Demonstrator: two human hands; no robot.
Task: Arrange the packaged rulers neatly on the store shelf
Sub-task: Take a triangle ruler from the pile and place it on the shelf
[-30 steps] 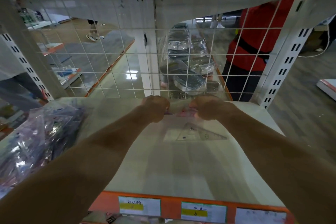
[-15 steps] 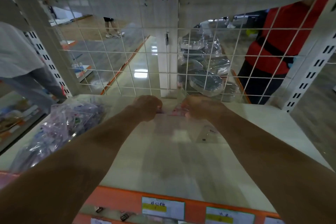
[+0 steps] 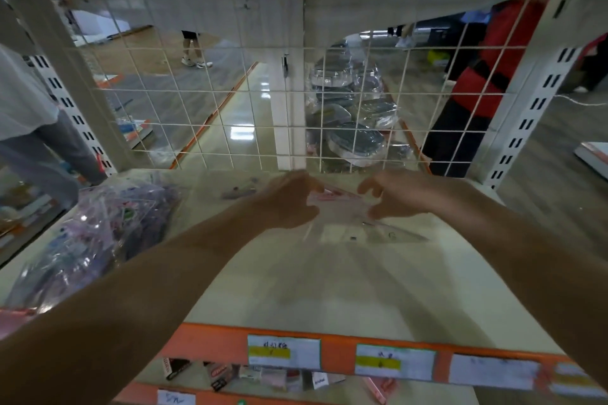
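Hands, compared with half a second ago: then both were tight fists almost knuckle to knuckle at the back of the shelf, hiding the top of the packet. Now they stand apart, with a gap between them in which the pink header card shows.

Left hand (image 3: 289, 200): fingers curled, knuckles toward me, holding the left end of the header. Right hand (image 3: 394, 196): looser than before, forefinger and thumb spread in a C at the right end of the header. Motion blur; I cannot tell whether it grips or only touches.

Packaged ruler set (image 3: 357, 228): clear sleeve lying flat on the white shelf board (image 3: 329, 289), far half, slightly right of centre. Its header end lies between my hands and its body runs toward me, just below the right hand. A clear set square shows inside, long edge toward me, in the same spot as before.

Wire mesh back (image 3: 197, 102) stands just behind both hands. A large clear bag of packets (image 3: 98, 230) lies at the left end of the board, well apart from the left hand, unmoved. A small dark item (image 3: 238, 192) lies near the mesh, just left of the left hand; too blurred to name. Price labels (image 3: 283, 350) sit on the orange front rail (image 3: 204, 342).
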